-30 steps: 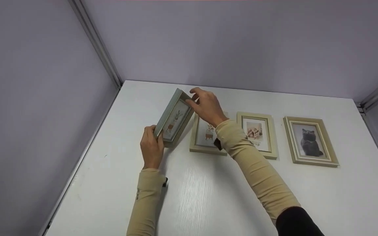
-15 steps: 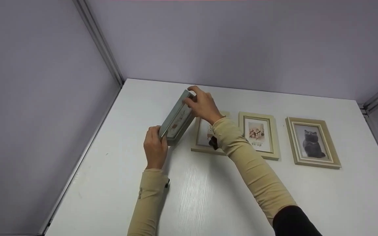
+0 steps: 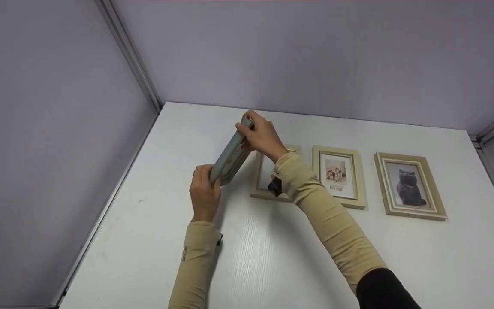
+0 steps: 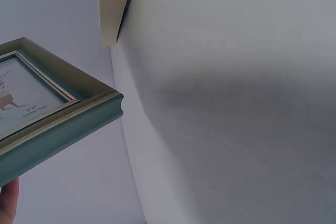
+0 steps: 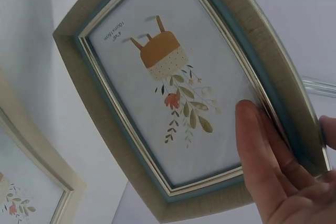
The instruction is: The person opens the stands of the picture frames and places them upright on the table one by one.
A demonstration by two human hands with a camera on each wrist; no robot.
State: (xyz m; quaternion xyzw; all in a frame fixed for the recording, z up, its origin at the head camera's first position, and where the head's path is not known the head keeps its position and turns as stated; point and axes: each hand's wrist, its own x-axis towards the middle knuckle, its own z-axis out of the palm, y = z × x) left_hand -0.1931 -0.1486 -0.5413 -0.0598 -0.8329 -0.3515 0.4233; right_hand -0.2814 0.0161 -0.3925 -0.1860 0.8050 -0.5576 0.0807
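Left of three cream frames on the table, the left hand and right hand grip a tilted blue-green frame.

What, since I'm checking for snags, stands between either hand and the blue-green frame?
Nothing visible: in the head view, the left hand grips the blue-green frame at its lower end, the right hand at its upper end. The nearest cream frame lies to the right.
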